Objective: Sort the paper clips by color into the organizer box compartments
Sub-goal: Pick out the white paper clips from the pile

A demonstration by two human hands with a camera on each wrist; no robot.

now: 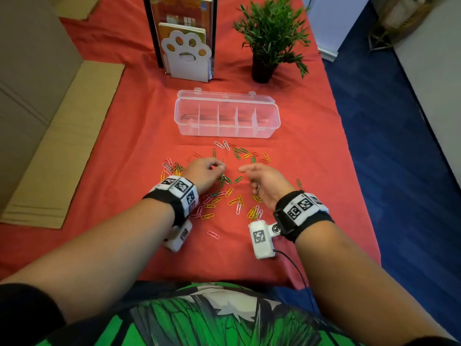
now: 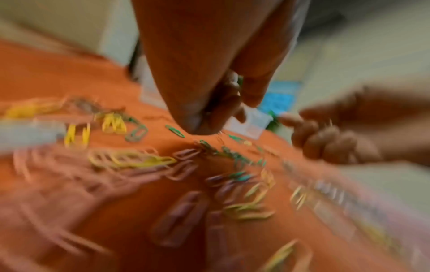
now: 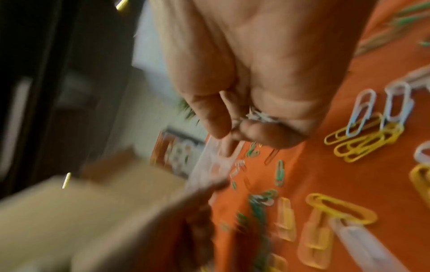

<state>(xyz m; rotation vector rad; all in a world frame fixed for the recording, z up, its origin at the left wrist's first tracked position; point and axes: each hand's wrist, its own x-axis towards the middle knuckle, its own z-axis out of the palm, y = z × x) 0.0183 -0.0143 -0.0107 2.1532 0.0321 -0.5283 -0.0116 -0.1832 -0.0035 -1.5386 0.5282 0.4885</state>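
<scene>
Red tablecloth [image 1: 112, 146], clear organizer box [image 1: 227, 118] with bare compartments, scattered paper clips [image 1: 219, 196], left hand [image 1: 203, 173] grip unclear, right hand [image 1: 264, 181] curled around white clips [image 3: 260, 116], wrist views blurred

Surface: a table [image 1: 104, 151] under a red cloth.
Far edge: a book stand [image 1: 185, 54] with a white paw-shaped front, holding books; just to its right a green plant [image 1: 270, 28] in a dark pot.
Middle: a clear organizer box [image 1: 227, 118], lid open, its compartments divided by thin walls.
Near side: loose paper clips [image 1: 219, 193] scattered on the cloth in green, yellow, pink and white.
Left edge: flat cardboard [image 1: 62, 146] lying partly over the cloth.
</scene>
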